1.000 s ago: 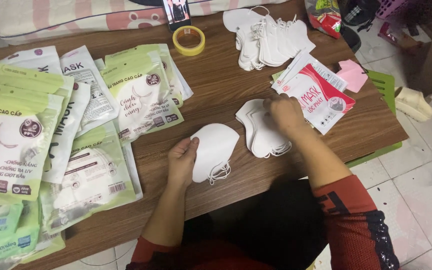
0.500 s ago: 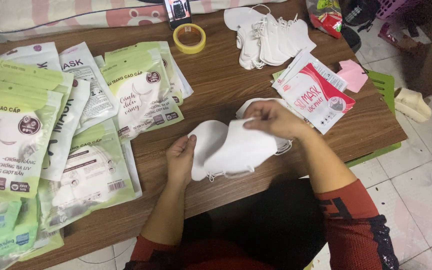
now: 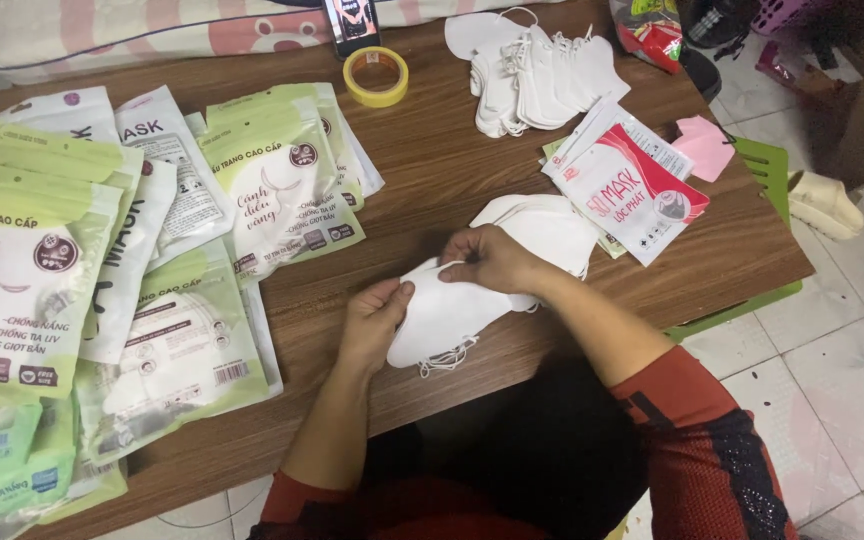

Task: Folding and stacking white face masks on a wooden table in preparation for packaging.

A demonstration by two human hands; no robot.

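A small stack of white face masks [image 3: 447,320] lies on the wooden table [image 3: 432,170] near its front edge. My left hand [image 3: 372,320] grips the stack's left side. My right hand [image 3: 497,262] presses a white mask down onto the top of it. Just behind my right hand rests another pile of white masks [image 3: 552,228], touching the red and white mask packet [image 3: 627,190].
Green and white mask packets [image 3: 72,270] cover the table's left half. A larger heap of white masks [image 3: 542,75], a yellow tape roll [image 3: 375,77] and a phone [image 3: 352,22] are at the back. A pink paper piece [image 3: 704,146] sits right. Tiled floor [image 3: 842,340] lies beyond.
My right hand took a white mask from the pile beside the red packet and carried it left onto the mask under my left hand.
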